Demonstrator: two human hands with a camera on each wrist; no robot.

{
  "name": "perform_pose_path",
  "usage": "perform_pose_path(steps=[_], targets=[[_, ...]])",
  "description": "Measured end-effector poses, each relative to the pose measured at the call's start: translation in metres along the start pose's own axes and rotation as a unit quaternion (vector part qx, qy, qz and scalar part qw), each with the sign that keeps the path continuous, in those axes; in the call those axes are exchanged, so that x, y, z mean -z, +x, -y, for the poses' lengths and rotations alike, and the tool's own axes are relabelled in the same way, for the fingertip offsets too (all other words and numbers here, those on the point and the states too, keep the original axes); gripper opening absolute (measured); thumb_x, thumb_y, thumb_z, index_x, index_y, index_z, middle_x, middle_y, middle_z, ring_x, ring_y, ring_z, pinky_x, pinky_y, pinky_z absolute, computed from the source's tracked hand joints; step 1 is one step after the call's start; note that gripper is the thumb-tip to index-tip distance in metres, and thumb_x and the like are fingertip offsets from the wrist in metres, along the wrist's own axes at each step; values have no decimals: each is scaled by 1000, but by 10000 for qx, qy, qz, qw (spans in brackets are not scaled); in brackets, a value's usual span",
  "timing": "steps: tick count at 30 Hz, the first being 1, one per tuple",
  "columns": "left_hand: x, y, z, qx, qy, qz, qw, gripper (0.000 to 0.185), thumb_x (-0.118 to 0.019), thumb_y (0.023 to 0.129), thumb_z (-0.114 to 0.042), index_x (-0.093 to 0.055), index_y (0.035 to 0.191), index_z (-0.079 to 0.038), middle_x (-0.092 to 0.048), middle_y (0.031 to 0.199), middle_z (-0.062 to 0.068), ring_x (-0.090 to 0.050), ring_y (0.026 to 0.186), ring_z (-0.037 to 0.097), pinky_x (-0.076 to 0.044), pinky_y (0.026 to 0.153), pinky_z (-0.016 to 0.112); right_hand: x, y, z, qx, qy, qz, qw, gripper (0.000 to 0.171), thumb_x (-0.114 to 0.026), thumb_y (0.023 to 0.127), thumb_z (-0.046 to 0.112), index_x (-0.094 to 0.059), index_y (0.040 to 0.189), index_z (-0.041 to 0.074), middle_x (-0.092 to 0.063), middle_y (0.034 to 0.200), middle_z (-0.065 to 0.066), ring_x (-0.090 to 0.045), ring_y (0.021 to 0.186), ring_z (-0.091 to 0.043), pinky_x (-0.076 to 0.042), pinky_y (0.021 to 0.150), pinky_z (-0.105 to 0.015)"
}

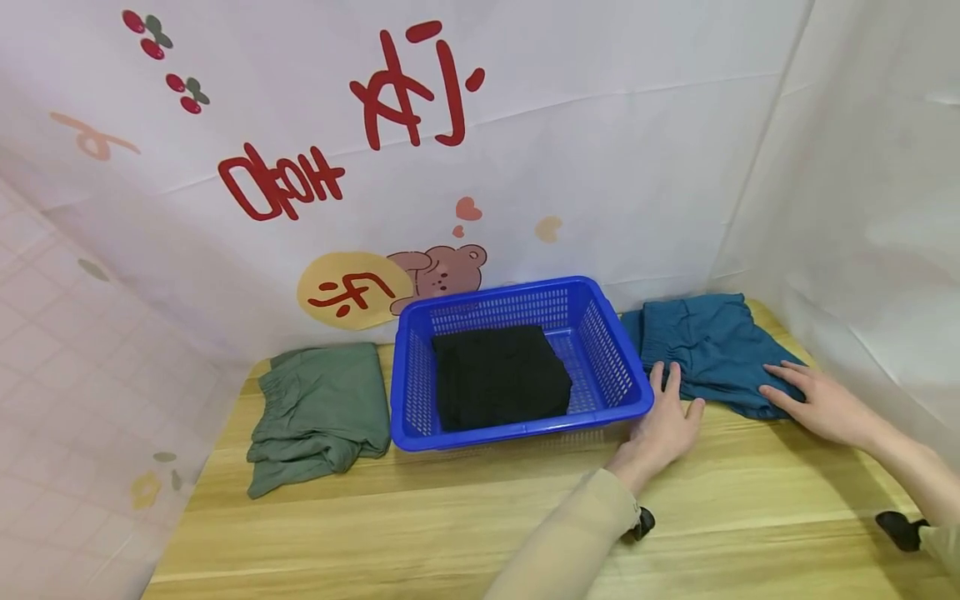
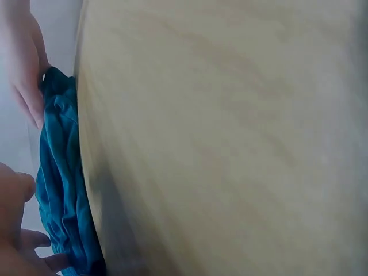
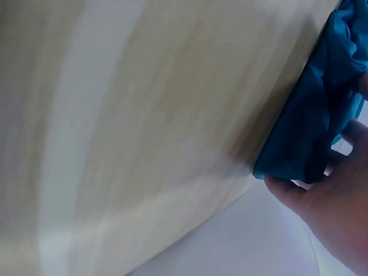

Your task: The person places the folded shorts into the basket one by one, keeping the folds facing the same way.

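Observation:
A folded pair of teal pants (image 1: 701, 354) with a gathered elastic waistband lies on the table, right of the blue basket. My left hand (image 1: 667, 425) is at the waistband end, its fingertips touching the cloth next to the basket's corner. At the opposite end, my right hand (image 1: 825, 404) rests extended fingers on the edge of the pants. In the right wrist view, its thumb and fingers (image 3: 282, 190) lie along the teal fabric (image 3: 310, 132). The left wrist view catches both hands beside the teal cloth (image 2: 60, 155).
A blue perforated plastic basket (image 1: 517, 432) holds a folded black garment (image 1: 498, 379). To its left lies a folded green garment (image 1: 322, 417) with an elastic waistband. The wooden table (image 1: 360, 533) meets a printed white curtain (image 1: 600, 167) behind and at the sides.

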State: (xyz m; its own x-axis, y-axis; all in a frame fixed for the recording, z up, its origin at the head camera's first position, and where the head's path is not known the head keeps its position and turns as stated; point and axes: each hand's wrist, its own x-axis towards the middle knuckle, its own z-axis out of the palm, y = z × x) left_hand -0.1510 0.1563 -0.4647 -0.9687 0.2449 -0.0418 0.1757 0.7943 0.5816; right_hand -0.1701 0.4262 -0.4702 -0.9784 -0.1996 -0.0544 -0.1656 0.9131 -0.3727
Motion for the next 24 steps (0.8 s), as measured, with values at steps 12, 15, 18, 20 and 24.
perform_pose_path(steps=[12, 15, 18, 20, 24], targets=[[0, -4, 3, -166, 1059, -490, 9930, 47, -51, 108, -51, -56, 150, -31, -44, 154, -4, -42, 142, 8, -40, 116, 23, 2, -19, -9, 155, -87, 250, 9995, 62, -58, 108, 36, -52, 144, -14, -41, 147, -50, -41, 129, -71, -41, 98, -73], [-1, -5, 5, -124, 833, -453, 9954, 39, -51, 108, -50, -61, 143, -35, -39, 165, 1, -38, 153, 16, -40, 121, 29, 6, -22, -8, -50, -238, 415, 9988, 66, -58, 107, 42, -53, 144, -14, -40, 147, -51, -41, 128, -71, -42, 97, -73], [-1, -8, 5, -182, 632, -366, 9972, 35, -50, 109, -49, -62, 138, -35, -42, 166, 2, -40, 156, 19, -42, 122, 29, 14, -24, -7, -364, -234, 525, 9977, 71, -52, 109, 46, -52, 142, -17, -39, 144, -53, -41, 125, -73, -43, 94, -75], [-1, -10, 5, -262, 505, -354, 9978, 32, -51, 109, -47, -63, 135, -34, -49, 161, 1, -45, 152, 16, -45, 118, 27, 18, -23, -6, -524, -166, 454, 9975, 69, -47, 111, 46, -56, 139, -17, -44, 141, -53, -43, 123, -74, -45, 92, -74], [-1, -15, 3, -306, 121, -446, 9985, 24, -56, 107, -43, -69, 124, -31, -61, 146, -3, -53, 141, 10, -49, 110, 23, 17, -20, -6, -762, -102, -112, 9970, 63, -46, 112, 43, -64, 123, -17, -65, 113, -44, -61, 103, -64, -51, 79, -62]])
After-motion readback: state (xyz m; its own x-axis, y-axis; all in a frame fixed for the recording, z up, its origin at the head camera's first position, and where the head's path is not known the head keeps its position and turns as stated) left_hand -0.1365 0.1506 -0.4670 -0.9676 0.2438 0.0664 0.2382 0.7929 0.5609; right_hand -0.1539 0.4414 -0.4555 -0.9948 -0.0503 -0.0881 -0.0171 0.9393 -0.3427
